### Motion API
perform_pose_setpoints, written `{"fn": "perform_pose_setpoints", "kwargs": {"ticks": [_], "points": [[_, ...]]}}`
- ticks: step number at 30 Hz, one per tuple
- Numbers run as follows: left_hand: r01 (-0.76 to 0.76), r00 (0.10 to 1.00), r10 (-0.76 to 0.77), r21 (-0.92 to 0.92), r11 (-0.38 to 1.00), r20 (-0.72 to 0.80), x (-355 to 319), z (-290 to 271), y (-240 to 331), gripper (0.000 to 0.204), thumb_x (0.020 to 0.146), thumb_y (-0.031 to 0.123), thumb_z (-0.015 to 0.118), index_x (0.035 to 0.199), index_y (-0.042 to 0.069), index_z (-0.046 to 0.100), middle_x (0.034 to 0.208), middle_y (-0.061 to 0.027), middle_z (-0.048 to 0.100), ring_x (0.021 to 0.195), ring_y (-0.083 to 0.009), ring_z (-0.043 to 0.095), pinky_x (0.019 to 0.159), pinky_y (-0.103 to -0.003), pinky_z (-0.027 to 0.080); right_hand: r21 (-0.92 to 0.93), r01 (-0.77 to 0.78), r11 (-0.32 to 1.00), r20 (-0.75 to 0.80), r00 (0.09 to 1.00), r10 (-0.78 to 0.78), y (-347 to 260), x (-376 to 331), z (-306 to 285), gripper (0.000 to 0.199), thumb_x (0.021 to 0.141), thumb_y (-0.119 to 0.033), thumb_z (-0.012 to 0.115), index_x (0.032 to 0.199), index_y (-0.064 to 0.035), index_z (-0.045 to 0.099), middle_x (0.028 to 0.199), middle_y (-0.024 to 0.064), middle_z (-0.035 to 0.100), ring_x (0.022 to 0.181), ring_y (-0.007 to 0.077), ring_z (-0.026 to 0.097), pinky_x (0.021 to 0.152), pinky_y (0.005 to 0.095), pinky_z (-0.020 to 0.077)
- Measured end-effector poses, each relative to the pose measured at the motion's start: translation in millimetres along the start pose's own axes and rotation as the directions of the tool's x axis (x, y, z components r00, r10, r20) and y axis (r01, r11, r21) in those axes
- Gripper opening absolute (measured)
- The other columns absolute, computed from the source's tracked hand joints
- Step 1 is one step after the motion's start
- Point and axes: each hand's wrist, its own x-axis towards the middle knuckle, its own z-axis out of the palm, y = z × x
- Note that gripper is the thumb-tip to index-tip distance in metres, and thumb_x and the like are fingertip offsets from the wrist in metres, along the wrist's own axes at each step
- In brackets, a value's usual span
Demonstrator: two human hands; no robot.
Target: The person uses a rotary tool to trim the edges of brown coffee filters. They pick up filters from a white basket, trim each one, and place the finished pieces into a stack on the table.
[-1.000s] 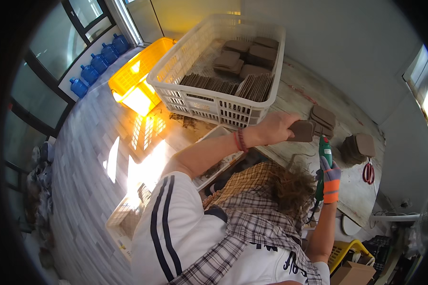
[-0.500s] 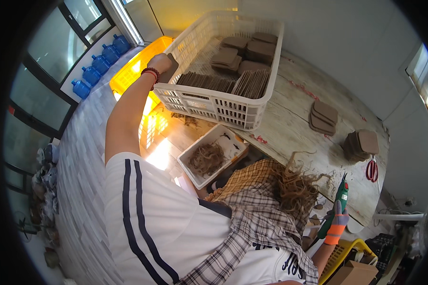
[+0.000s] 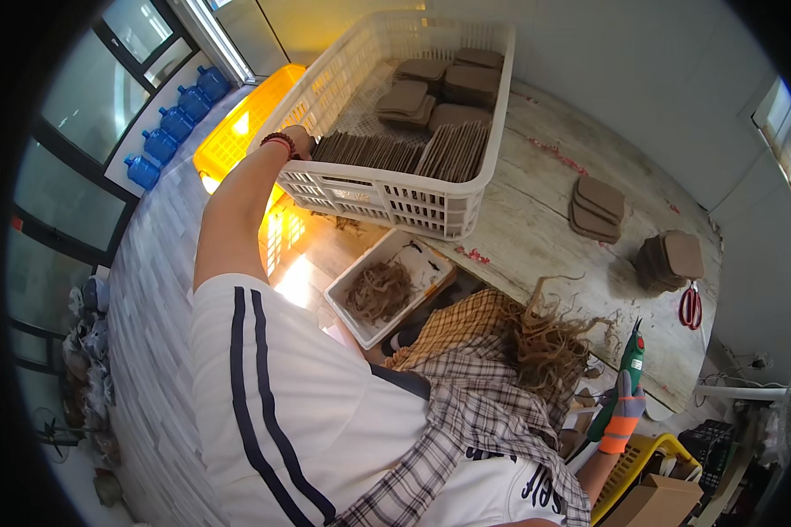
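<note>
At the near left corner of the white slatted crate (image 3: 360,204), my bare left hand (image 3: 295,140) reaches over the rim, closed at the end of a row of upright brown pads (image 3: 365,153). Its fingertips are mostly hidden; a thin brown pad edge shows beside them. A second upright row (image 3: 453,151) stands to the right, with flat stacks of pads (image 3: 406,101) behind. My right hand (image 3: 624,408), in a grey and orange glove, grips green electric scissors (image 3: 631,358), narrow blades pointing up. Curly brown trimmings (image 3: 545,347) lie heaped on my plaid apron (image 3: 466,386).
On the wooden table (image 3: 536,211) are two pad stacks (image 3: 596,211) (image 3: 672,262) and red-handled scissors (image 3: 691,306). A white box (image 3: 371,329) holds trimmings below the crate. Yellow baskets stand at far left (image 3: 228,149) and lower right (image 3: 639,465). Blue water bottles (image 3: 177,123) line the window.
My left hand has lowered from above the rim, carrying a brown pad down to the left end of the upright row. The view has shifted slightly. My right hand keeps its hold.
</note>
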Motion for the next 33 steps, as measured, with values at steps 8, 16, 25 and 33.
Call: {"fn": "perform_pose_setpoints", "kwargs": {"ticks": [8,16,25,33], "points": [[0.091,0.986,-0.132,-0.334,0.938,-0.104,7,5,-17,0.035,0.070,0.025,0.074,0.090,-0.002,0.067,0.083,-0.0169,0.068,0.081,-0.0318,0.066,0.075,-0.040,0.052,0.015,0.017,1.000,0.007,1.000,-0.017,4,3,-3,0.026,0.086,-0.028,0.065,0.085,-0.0041,0.056,0.056,0.0065,0.056,0.039,0.0159,0.052,0.037,0.0265,0.0389],[-0.467,0.641,-0.154,-0.542,0.699,-0.752,-60,-111,57,0.021,0.086,0.021,0.057,0.094,0.001,0.059,0.074,-0.0047,0.062,0.068,-0.0137,0.059,0.063,-0.028,0.048,0.016,0.019,1.000,-0.011,1.000,-0.019,0,-10,-3,0.027,0.085,-0.030,0.066,0.083,-0.0044,0.056,0.056,0.0058,0.055,0.040,0.0148,0.051,0.038,0.0264,0.0394],[-0.814,0.529,0.342,-0.350,0.464,-0.777,-93,-194,341,0.023,0.087,0.023,0.052,0.094,0.004,0.065,0.084,-0.0121,0.066,0.080,-0.0282,0.062,0.073,-0.037,0.047,0.084,-0.023,0.996,-0.012,1.000,0.024,3,-34,-11,0.026,0.084,-0.024,0.068,0.089,-0.0015,0.055,0.062,0.0057,0.056,0.047,0.0137,0.055,0.043,0.0257,0.0441],[-0.791,0.578,0.476,-0.313,0.526,-0.663,80,-128,512,0.046,0.090,0.031,0.052,0.133,0.016,0.045,0.137,-0.0100,0.044,0.127,-0.0304,0.039,0.103,-0.044,0.033,0.070,-0.005,0.998,-0.058,0.998,0.009,12,-54,-25,0.027,0.082,-0.021,0.070,0.093,0.0001,0.058,0.063,0.0037,0.058,0.047,0.0109,0.055,0.044,0.0239,0.0441]]}}
